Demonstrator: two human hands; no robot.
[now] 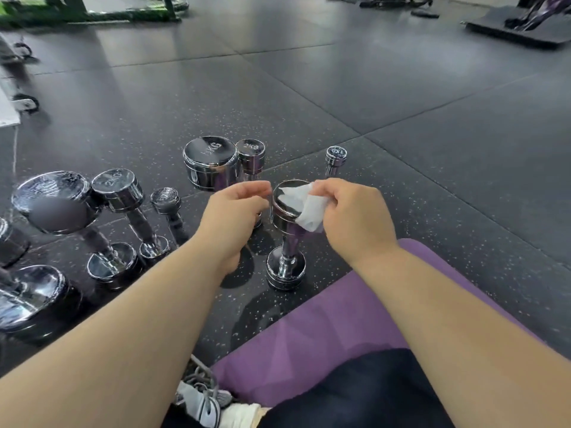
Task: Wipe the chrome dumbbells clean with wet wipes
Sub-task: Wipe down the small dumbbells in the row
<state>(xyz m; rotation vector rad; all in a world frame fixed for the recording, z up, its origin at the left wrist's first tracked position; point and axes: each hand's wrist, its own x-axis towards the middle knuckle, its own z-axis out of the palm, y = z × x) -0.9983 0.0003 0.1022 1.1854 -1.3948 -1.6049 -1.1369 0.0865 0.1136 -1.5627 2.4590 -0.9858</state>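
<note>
A chrome dumbbell (285,242) stands upright on the dark rubber floor in the middle of the head view. My right hand (352,220) pinches a white wet wipe (304,208) that lies over the dumbbell's top head. My left hand (231,217) hovers just left of that head with fingers loosely curled, and I cannot tell whether it touches the chrome. More chrome dumbbells stand behind, a 5 kg one (211,162), a smaller one (251,156) and a thin one (335,159). Several others (120,205) stand at the left.
A purple mat (324,332) lies under my dark-clothed leg (355,393) at the bottom right. A grey shoe (200,393) shows at the bottom centre. Gym equipment with green frames (92,7) stands far back left, a dark mat with a machine (522,26) far right.
</note>
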